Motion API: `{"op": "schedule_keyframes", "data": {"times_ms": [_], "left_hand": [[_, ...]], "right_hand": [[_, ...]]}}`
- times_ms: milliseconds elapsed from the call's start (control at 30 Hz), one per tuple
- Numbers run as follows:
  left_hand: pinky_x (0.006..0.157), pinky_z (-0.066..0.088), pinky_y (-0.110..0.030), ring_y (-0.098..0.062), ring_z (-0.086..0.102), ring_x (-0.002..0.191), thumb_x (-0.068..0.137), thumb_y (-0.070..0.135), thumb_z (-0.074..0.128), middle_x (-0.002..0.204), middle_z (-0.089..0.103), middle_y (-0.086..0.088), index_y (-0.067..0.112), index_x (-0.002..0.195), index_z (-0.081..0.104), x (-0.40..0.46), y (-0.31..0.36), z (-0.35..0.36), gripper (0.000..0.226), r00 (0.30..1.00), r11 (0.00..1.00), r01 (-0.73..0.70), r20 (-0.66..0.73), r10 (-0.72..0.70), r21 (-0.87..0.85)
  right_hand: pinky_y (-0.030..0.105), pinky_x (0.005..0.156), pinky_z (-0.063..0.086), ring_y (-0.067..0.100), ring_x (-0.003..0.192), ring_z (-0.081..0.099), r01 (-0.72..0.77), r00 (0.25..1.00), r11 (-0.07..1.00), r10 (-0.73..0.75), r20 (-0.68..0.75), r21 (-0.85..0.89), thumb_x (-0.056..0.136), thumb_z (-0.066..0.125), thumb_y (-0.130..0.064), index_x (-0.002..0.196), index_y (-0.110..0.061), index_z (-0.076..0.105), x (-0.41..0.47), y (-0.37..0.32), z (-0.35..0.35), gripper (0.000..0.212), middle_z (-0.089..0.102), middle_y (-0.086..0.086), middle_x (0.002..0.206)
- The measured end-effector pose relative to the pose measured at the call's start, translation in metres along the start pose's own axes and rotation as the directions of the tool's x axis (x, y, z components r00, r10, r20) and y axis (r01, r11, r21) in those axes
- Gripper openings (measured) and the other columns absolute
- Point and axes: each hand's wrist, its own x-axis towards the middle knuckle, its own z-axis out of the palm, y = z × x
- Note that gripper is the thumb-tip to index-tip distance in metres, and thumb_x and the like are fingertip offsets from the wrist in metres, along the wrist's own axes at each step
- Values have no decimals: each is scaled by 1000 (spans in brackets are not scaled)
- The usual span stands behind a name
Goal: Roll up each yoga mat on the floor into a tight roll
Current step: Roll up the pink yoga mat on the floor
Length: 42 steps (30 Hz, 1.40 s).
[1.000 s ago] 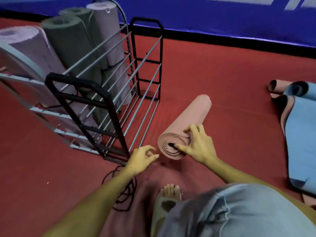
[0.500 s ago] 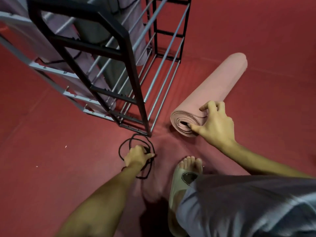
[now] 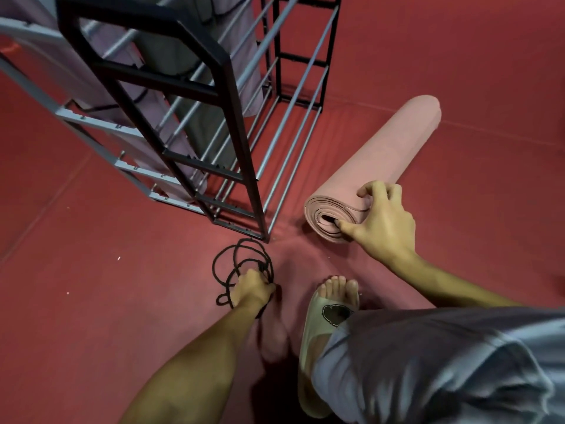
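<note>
Mat [image 3: 379, 160]: rolled, lying on the floor beside the rack [image 3: 195, 123]
Right hand [image 3: 379, 228]: your fingers clasp the near end, thumb at the core, so the roll can't loosen
Left hand [image 3: 250, 289]: clenched on the cord [image 3: 226, 264], likely to tie the roll

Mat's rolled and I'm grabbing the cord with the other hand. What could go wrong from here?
The right hand alone holds the pink mat roll, thumb in its open core; if that grip eases, the outer layers may spring loose. The left hand grips a tangled black cord, which may snag or knot when lifted. The metal rack stands close beside the roll, so swinging the roll could knock it.
</note>
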Motion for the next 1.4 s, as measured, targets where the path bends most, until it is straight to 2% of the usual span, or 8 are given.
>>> {"op": "schedule_keyframes", "data": {"times_ms": [267,467,633,833,967,1167,1300,1400], "left_hand": [[73,52,-36,-23,62,73,80,27,75,69,64,8,20,74,57,-30,-1,-27,19,967,911,-234,-179,182,-338],[68,48,-36,-21,62,71,84,21,75,69,65,0,19,82,63,-61,25,-85,13,890,864,-405,-348,296,-300],[73,56,-39,-15,61,65,93,16,72,73,67,-3,22,90,67,-93,87,-123,8,780,734,-607,-402,479,-303],[78,55,-30,-8,68,73,92,21,74,76,72,6,19,95,70,-143,242,-162,5,550,551,-819,-490,677,-159],[85,54,-37,-14,66,83,97,25,66,90,70,8,21,101,64,-203,355,-190,5,317,338,-941,-326,891,7],[90,53,-41,-19,67,95,103,28,61,104,73,4,20,110,62,-289,437,-215,10,12,-5,-982,88,996,190],[97,53,-45,-18,67,108,103,31,61,115,72,3,18,112,64,-314,437,-229,16,-57,-82,-989,193,980,122],[89,55,-49,-15,68,97,97,40,70,105,73,3,23,103,64,-316,420,-232,19,-13,-18,-998,94,996,59]], "right_hand": [[39,74,51,28,89,67,24,1000,999,-24,-17,-32,65,85,-58,116,-35,47,-2,2,-28,67,45,-8,125],[35,67,41,30,91,69,117,990,985,-126,-60,-127,74,80,-60,119,-35,54,0,5,-71,58,52,-11,125],[39,67,50,33,97,71,241,962,915,-270,-49,-325,82,68,-67,128,-36,56,5,12,-120,57,62,-12,130],[43,72,56,35,100,71,244,965,858,-263,21,-453,85,52,-58,136,-40,43,9,39,-209,54,71,-4,126],[45,77,55,37,105,68,212,970,888,-243,-25,-408,89,57,-58,132,-37,50,-3,50,-273,49,72,-2,120],[52,95,53,35,118,65,74,978,997,-67,-196,28,77,67,-69,158,-53,10,-40,67,-349,100,75,2,120],[47,90,56,23,114,68,88,964,995,-95,-248,-40,71,60,-75,129,-50,56,-51,74,-377,64,75,-8,114],[45,83,58,21,100,71,55,957,998,-52,-286,3,69,63,-72,116,-34,69,-52,73,-378,61,77,-6,101]]}}
